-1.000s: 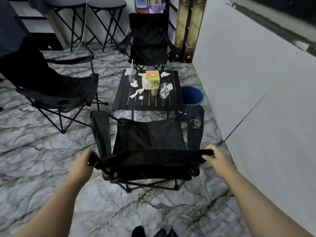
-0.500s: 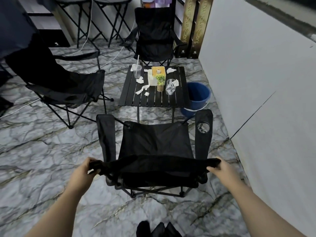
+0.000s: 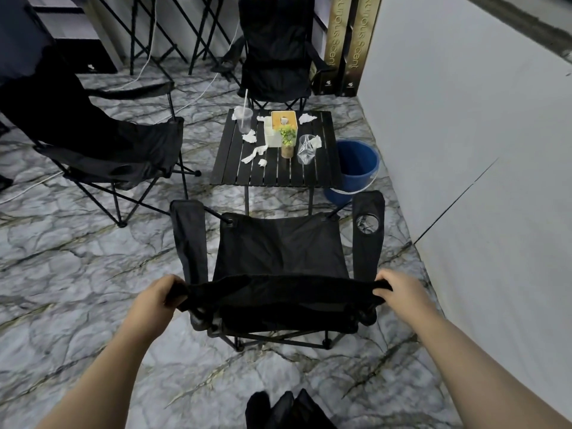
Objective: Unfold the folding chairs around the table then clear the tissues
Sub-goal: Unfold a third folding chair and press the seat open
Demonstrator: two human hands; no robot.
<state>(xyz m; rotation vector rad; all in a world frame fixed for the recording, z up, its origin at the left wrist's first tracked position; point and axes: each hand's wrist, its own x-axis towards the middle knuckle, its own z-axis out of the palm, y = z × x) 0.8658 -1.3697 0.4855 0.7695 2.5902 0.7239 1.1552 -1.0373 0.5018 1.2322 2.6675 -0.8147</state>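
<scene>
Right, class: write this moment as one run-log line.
left hand: grips chair back | right hand: grips chair back | chair: unfolded, facing table | tissues: on table, uncleared

Blue bucket (image 3: 356,168) stands on the marble floor (image 3: 77,274), beside the white wall (image 3: 464,119). Two clear plastic cups (image 3: 244,119) and a small potted plant (image 3: 288,140) noted.

head view | head-worn, faces forward-down | near chair (image 3: 278,252), table (image 3: 272,174) beyond
</scene>
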